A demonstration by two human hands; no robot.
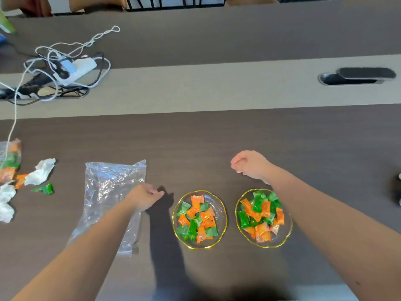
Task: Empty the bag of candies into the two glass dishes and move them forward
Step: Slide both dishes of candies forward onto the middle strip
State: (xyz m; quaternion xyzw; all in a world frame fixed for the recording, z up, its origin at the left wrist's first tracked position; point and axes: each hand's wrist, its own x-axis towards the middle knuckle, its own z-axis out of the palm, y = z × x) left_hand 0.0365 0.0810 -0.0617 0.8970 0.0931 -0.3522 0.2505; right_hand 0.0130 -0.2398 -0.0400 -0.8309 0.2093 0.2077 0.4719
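Note:
Two gold-rimmed glass dishes stand side by side near the front of the brown table, the left dish [221, 205] and the right dish [287, 232], each heaped with orange and green wrapped candies. The clear plastic bag [108, 187] lies flat and empty to their left. My left hand [144, 196] hovers at the bag's right edge, just left of the left dish, fingers loosely curled and holding nothing. My right hand [249, 165] hangs beyond the right dish, fingers curled in, with nothing visible in it.
Crumpled white tissues [40, 172], loose wrappers and a second candy bag [9, 161] lie at the far left. A power strip with tangled cables [67, 70] sits at the back left. A cable port with its lid ajar [355, 78] is at the back right.

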